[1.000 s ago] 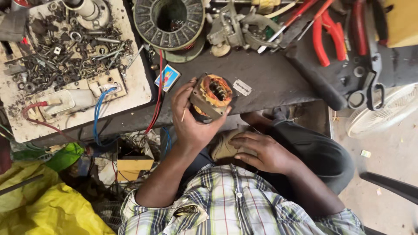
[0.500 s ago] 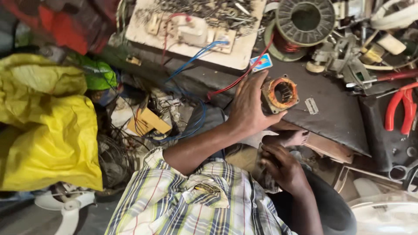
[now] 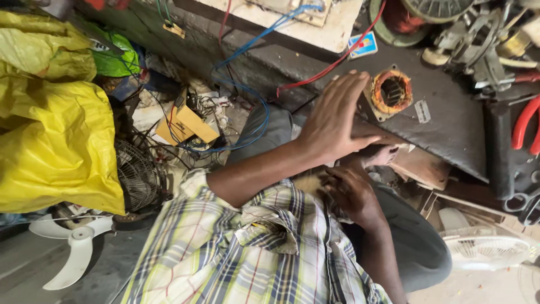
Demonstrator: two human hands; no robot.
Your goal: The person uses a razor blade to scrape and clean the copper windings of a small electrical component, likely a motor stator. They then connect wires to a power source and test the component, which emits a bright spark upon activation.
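Left hand rests flat against the copper-wound stator on the surface, fingers spread, no grip closed; right hand sits loosely curled in the lap, so holding looks the step, then closing fingers round it.

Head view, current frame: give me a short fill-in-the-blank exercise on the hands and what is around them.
1. The left hand rests against a motor stator wound with ____ wire.
2. The stator sits on a dark ____.
3. The big plastic bag on the floor is ____.
4. The right hand lies low, near the person's ____.

Missing words: copper; workbench; yellow; lap
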